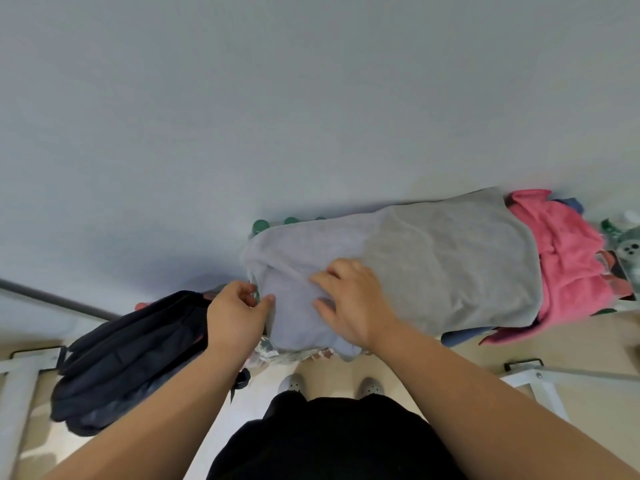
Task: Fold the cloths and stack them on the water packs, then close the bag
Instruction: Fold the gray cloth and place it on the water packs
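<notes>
**Grey cloth spread over the water packs**

Presses the right hand (353,306) palm-down on the grey cloth (433,258), fingers spread and lightly bent, thumb out to the side. Pinches the cloth's left edge with the left hand (235,317) — thumb tip against the fabric, fingers curled in above it. Has the cloth draped over the water packs (260,226), showing only green caps at the far-left corner and a strip of crinkled wrap along the near edge. Looks paler, lilac-tinged, at the left end under both hands; cannot tell whether one cloth or two there. Touching the right end and partly under it: a bunched pink cloth (568,258), with a blue cloth (464,334) peeking out beneath. Left of the packs, just beside the left wrist — the black bag (131,355), slumped, opening not visible. Stands close, grey shoes (294,382) below the near edge.
</notes>
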